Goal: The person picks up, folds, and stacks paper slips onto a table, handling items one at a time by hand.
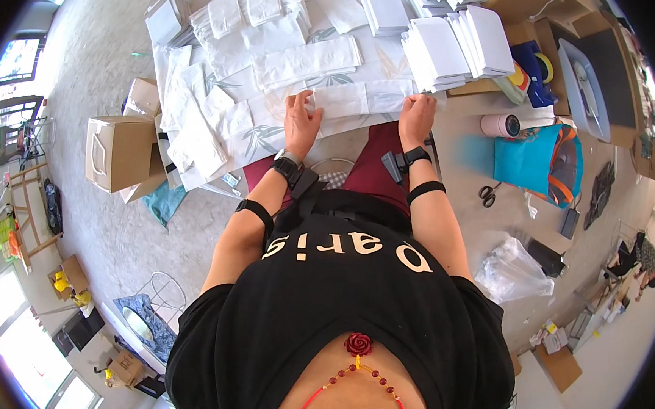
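Note:
A long, folded white plastic bag [361, 99] lies across the near edge of the table, stretched between my two hands. My left hand [300, 123] is at its left end, fingers bent onto the film and thumb toward me. At the right end, my right hand [417, 119] has its fingers closed on the bag's edge. Just beyond lies a stack of similar folded bags [307, 60]. More loose white bags [200, 131] spread over the table to the left of my left hand. Stacks of white folded sheets or envelopes [434, 52] stand beyond my right hand.
The table has a leaf-patterned cover [260, 140]. An open cardboard box [118, 154] stands by its left side. On the right are a pink cylinder [500, 125], black scissors [488, 195], a turquoise bag [532, 162] and a blue-grey tray [585, 89]. Clear plastic [516, 269] lies behind on the right.

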A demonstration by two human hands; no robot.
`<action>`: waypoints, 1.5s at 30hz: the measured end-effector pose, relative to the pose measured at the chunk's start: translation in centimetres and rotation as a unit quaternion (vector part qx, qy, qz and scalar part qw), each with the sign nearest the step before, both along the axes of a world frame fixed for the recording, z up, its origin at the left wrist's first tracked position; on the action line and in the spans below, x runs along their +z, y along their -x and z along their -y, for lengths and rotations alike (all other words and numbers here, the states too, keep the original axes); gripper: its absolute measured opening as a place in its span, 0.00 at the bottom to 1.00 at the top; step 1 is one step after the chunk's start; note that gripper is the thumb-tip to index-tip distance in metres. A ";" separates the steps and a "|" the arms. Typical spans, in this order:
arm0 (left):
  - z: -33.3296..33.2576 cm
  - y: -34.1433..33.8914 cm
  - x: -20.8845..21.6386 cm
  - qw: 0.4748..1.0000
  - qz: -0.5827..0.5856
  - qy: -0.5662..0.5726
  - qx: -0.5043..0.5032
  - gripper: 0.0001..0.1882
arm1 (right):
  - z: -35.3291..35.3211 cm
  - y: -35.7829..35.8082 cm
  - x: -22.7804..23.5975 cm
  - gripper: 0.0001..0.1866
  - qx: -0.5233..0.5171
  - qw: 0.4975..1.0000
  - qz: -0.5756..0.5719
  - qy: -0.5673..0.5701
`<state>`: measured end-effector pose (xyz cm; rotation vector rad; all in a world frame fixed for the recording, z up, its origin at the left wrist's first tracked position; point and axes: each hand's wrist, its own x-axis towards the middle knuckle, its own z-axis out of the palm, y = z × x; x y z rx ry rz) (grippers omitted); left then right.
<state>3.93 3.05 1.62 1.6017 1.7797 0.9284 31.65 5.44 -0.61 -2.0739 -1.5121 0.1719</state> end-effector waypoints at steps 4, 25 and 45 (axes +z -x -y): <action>0.0 -0.2 0.8 0.999 0.019 0.025 0.007 0.25 | -0.2 -0.2 -0.2 0.09 0.006 1.000 -0.007 0.005; -2.8 -1.1 -0.9 0.990 -0.063 0.074 0.107 0.13 | -0.1 -0.1 0.8 0.16 -0.001 0.995 -0.097 -0.014; -2.0 3.6 -0.9 0.989 0.006 0.053 0.139 0.13 | -0.9 3.0 1.0 0.14 0.057 0.998 0.005 0.008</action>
